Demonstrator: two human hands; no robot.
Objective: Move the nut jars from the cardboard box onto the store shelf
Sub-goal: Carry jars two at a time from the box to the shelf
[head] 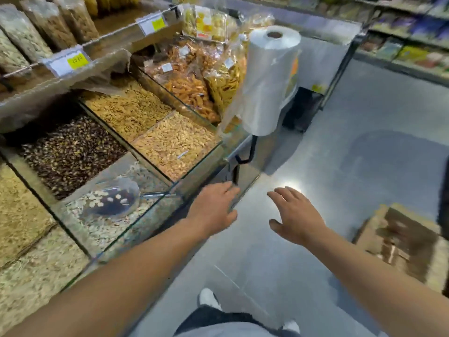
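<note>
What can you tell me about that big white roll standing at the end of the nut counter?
The roll looks like thin, cloudy-white plastic bags wound on a brown core that shows at its top. It stands upright on a black bracket fixed to the counter's corner, beside the glass bins. A loose sheet hangs from its left side, over the bagged snacks. Neither hand touches it.

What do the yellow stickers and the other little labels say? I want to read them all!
None can be read.
Lower yellow price tag on the shelf edge: blurred.
Upper yellow price tag: blurred.
White stickers on the snack bags: too small.
Orange print behind the plastic bag roll: hidden.
</note>
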